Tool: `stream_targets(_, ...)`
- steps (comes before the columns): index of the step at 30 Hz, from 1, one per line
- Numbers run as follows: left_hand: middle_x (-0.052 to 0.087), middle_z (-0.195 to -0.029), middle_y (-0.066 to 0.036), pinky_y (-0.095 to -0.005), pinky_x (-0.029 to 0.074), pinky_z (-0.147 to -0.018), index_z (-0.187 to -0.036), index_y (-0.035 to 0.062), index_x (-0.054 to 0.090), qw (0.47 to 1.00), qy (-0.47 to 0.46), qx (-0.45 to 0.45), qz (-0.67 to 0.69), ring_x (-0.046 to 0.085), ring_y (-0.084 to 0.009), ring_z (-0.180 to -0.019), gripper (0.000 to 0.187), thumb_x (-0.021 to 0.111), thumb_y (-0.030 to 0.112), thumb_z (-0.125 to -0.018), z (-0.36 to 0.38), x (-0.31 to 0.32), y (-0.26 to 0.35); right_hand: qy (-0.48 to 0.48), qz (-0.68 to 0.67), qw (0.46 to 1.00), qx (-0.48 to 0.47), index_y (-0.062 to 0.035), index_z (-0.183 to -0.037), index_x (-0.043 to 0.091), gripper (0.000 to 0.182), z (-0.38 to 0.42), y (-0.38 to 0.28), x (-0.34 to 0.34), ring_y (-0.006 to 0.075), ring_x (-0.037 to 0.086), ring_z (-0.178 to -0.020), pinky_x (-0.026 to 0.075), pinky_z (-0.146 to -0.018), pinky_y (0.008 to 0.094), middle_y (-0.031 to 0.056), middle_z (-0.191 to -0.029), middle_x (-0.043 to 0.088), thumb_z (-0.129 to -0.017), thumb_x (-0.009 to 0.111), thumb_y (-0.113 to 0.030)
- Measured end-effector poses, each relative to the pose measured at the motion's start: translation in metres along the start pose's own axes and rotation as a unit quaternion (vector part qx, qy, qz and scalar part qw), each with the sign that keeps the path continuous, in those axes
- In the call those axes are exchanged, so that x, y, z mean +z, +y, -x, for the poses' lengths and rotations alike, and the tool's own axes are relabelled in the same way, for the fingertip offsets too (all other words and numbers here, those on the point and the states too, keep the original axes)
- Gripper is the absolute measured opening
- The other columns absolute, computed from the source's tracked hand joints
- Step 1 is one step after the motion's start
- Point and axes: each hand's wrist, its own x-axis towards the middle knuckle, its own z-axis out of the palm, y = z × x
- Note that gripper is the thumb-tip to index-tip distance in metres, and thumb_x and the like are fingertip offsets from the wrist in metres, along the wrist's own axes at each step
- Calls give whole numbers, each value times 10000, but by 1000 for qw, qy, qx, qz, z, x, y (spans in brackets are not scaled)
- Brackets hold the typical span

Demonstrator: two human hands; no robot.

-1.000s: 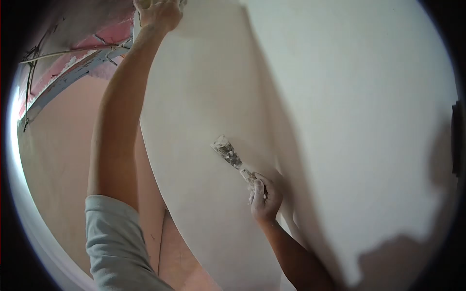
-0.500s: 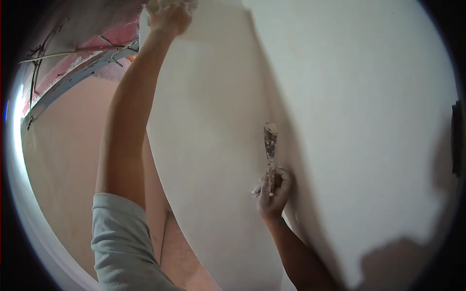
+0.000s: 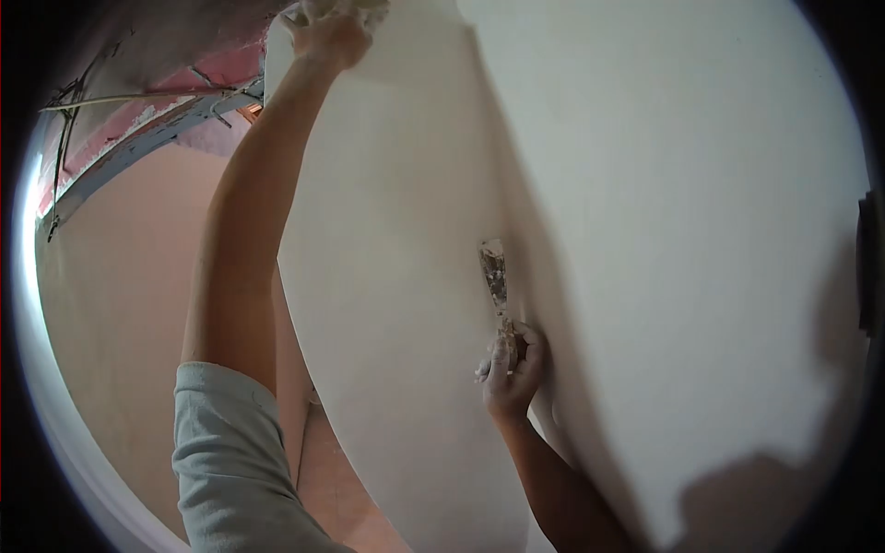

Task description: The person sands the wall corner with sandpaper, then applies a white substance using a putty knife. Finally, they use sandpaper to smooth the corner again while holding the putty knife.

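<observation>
My left hand (image 3: 334, 35) is raised high against the top of a smooth white surface (image 3: 396, 230). Its fingers are coated in pale material and partly cut off by the upper frame edge; whether they hold anything is unclear. Lower and to the right, my right hand (image 3: 513, 370) grips the handle of a small putty knife (image 3: 495, 276). The knife's blade points upward and is smeared with dark and whitish residue. Pale dust covers the fingers of this hand.
A second white wall surface (image 3: 701, 230) spans the right side, with shadows on it. At upper left, bent wires (image 3: 138, 97) hang by a pinkish, rough ceiling edge. A dark object (image 3: 867, 263) sits at the far right edge.
The putty knife and my right hand have shifted slightly left, and the blade now tilts more to the left. My left hand has moved a little to the right along the top.
</observation>
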Motion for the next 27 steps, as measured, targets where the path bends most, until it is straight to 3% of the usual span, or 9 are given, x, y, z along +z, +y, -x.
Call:
stream_targets(5,324,-1682,-96,-712,145,-1207,-1515,207,527,981,-168,-6,96,209,-322,-1582,583,441,519,-1031,-59,116,-31,8,-15,1000,10,22,-1256,493,255,-1,2,-1,88,534,-577,472,-491,259,55,-857,575,-1032,570,-74)
stream_targets(7,284,-1698,-62,-696,117,-1220,-1526,281,495,996,-78,31,5,189,-337,-1585,576,407,565,-1033,1,2,8,0,-3,999,-34,1,-1284,459,258,1,6,-1,70,494,-528,461,-442,240,50,-842,554,-1068,537,-115)
stream_targets(11,205,-1730,6,-662,63,-1245,-1548,429,431,997,-72,-25,10,151,-369,-1590,566,338,655,-1038,9,-31,15,-11,5,1000,-18,5,-1282,461,255,0,8,-6,67,490,-554,471,-458,245,48,-830,550,-1064,538,-103)
stream_targets(13,206,-1729,4,-675,69,-1239,-1573,384,409,995,-17,94,1,138,-373,-1592,613,325,667,-1036,25,-11,14,-16,6,999,-28,7,-1277,462,253,-2,5,-5,65,492,-555,472,-461,245,51,-829,551,-1062,540,-100)
stream_targets(14,197,-1731,-1,-669,106,-1239,-1597,282,389,998,37,57,18,148,-355,-1592,679,326,659,-1037,23,9,6,-11,0,1000,-25,8,-1275,463,250,-1,4,-3,65,492,-554,470,-461,246,49,-828,551,-1061,540,-95)
stream_targets(17,392,-1653,-42,-659,65,-1245,-1475,241,571,994,-76,-61,49,218,-301,-1579,564,356,554,-1058,20,-35,14,-7,0,999,-34,13,-1267,468,242,-2,5,-3,67,490,-544,457,-456,243,44,-830,553,-1057,538,-84)
stream_targets(20,309,-1694,-39,-706,135,-1214,-1609,222,366,989,-59,30,-132,189,-387,-1578,730,361,660,-1025,-1,33,8,-9,7,1000,-29,18,-1249,475,220,-1,-4,-2,69,496,-533,447,-449,235,39,-804,552,-1055,527,-71)
stream_targets(24,435,-1621,-97,-670,145,-1228,-1544,222,483,996,-48,-39,61,207,-364,-1578,636,407,588,-1030,19,-19,12,-11,12,999,-41,17,-1249,478,217,0,-4,-3,68,497,-530,442,-447,239,38,-793,551,-1055,526,-66)
stream_targets(27,530,-1534,-152,-584,242,-1231,-1467,172,569,995,33,89,34,365,-333,-1515,591,407,540,-1035,52,-36,37,2,-1,1000,19,26,-1234,508,238,2,-9,-4,66,526,-588,445,-513,242,33,-818,567,-1036,584,-82)
